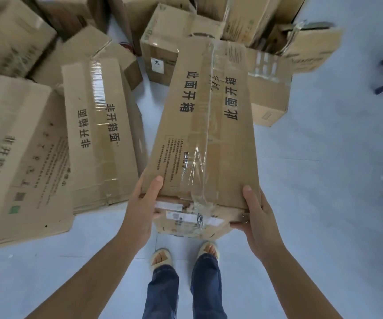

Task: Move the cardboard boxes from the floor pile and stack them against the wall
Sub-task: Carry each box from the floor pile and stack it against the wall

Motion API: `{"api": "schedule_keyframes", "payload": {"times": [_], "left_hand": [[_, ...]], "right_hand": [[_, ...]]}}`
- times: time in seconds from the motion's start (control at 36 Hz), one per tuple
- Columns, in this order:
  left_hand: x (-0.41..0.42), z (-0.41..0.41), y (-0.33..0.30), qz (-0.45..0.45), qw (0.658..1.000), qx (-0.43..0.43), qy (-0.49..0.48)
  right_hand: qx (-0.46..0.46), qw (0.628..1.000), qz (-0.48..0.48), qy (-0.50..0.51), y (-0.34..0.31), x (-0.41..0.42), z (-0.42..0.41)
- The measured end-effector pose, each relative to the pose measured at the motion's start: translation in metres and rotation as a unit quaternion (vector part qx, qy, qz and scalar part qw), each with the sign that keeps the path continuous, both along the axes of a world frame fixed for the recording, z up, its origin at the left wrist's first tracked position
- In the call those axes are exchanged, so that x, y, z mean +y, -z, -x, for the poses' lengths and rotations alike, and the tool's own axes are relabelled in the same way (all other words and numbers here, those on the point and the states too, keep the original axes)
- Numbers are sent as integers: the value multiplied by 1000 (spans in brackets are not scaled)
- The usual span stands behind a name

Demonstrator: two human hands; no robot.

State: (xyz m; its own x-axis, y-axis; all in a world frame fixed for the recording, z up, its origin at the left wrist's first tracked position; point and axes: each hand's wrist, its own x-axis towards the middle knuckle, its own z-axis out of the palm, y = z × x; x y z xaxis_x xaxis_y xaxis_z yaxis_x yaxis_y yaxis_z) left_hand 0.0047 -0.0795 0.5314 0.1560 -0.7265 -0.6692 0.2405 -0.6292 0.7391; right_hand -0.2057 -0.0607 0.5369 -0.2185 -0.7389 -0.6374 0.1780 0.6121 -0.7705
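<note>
From the head camera, the left hand and right hand grip the near end of a long brown taped cardboard box, held above the pale floor beside the floor pile. Its far end could dip and slip free.
</note>
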Motion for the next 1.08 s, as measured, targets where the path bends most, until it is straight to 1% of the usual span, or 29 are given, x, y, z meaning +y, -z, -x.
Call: {"api": "schedule_keyframes", "payload": {"times": [0.17, 0.31, 0.42, 0.53, 0.64, 0.75, 0.86, 1.0, 1.08], "left_hand": [[26, -12, -91, 64, 998, -4, -18], [47, -24, -149, 120, 991, -5, -54], [64, -34, -187, 178, 979, 11, -96], [87, -42, -218, 232, 962, -2, -147], [122, -40, -244, 272, 935, -30, -225], [170, -22, -260, 289, 905, -65, -304], [225, -2, -270, 310, 871, -107, -365], [301, 20, -271, 291, 830, -141, -454], [350, 33, -269, 272, 803, -149, -508]], "right_hand": [[10, 998, 60, -19, -90, 19, -12], [4, 990, 129, -57, -154, 24, -22], [-14, 978, 181, -98, -195, 21, -33], [-36, 962, 226, -151, -226, 18, -45], [-51, 935, 262, -233, -248, 20, -55], [-71, 910, 275, -301, -263, 31, -59], [-80, 876, 284, -381, -273, 55, -64], [-110, 827, 261, -486, -270, 101, -76], [-123, 778, 260, -559, -267, 132, -90]]}}
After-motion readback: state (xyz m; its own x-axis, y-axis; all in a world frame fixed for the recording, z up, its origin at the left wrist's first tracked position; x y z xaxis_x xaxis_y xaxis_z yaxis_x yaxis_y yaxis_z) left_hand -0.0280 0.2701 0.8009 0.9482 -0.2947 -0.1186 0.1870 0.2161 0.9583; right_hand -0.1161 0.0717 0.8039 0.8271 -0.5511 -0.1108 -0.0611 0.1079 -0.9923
